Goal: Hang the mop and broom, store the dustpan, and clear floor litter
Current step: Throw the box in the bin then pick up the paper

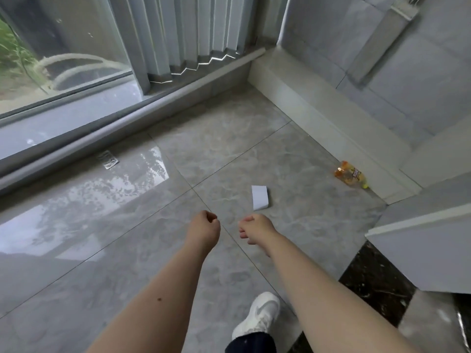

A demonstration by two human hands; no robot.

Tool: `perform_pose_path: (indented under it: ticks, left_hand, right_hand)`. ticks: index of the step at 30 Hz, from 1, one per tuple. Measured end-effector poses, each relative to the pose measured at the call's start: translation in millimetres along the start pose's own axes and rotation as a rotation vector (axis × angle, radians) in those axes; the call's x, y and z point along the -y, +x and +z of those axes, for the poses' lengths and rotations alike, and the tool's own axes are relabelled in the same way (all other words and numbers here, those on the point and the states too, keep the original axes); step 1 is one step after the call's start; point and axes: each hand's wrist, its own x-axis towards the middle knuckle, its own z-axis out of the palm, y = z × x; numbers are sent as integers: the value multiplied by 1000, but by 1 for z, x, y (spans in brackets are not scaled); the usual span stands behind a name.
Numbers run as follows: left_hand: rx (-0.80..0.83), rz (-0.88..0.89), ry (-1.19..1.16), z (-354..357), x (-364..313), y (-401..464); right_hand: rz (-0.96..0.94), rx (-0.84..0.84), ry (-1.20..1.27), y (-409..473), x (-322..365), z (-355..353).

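Both bare hands out over a glossy grey marble-look tile floor (216,154), corner of room; litter still down.

Left hand (204,225) curled into a loose fist, nothing in it; right hand (256,228) with fingers half-bent, also empty. White paper slip (260,197) lies on the tile just beyond the right hand, not touched. Plastic bottle (351,175) with orange liquid lies on its side against the white baseboard (318,118), well right of the paper. Small foil wrapper (108,159) near the window sill (63,123), far left. Floor-length window (56,54) with grey vertical blinds (193,34) behind. Grey tiled wall (382,59) to the right. White sneaker (260,317) at bottom of view. Dark stone strip (377,281) under a white cabinet (433,250).
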Motion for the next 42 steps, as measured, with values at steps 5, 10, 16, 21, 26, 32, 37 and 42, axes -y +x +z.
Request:
perform_pose_path:
  ticks: [5, 10, 16, 21, 26, 32, 37, 42]
  left_hand:
    - [17, -17, 35, 53, -50, 60]
    - [23, -82, 53, 118, -90, 129]
    - [60, -118, 65, 191, -106, 205]
    - [90, -147, 93, 233, -94, 261]
    - [129, -201, 157, 271, -65, 312]
    - [188, -261, 204, 308, -20, 367]
    - [235, -283, 270, 337, 11, 415]
    - [272, -355, 245, 358, 31, 440]
  right_hand:
    - [11, 8, 44, 77, 17, -52]
    - [36, 31, 55, 163, 25, -104]
    - [124, 46, 14, 260, 1, -142]
    - [163, 38, -39, 327, -28, -147]
    - [234, 15, -28, 392, -61, -138]
    - [285, -32, 52, 463, -97, -111]
    - [301, -71, 35, 524, -119, -85]
    - [319, -90, 10, 557, -130, -69]
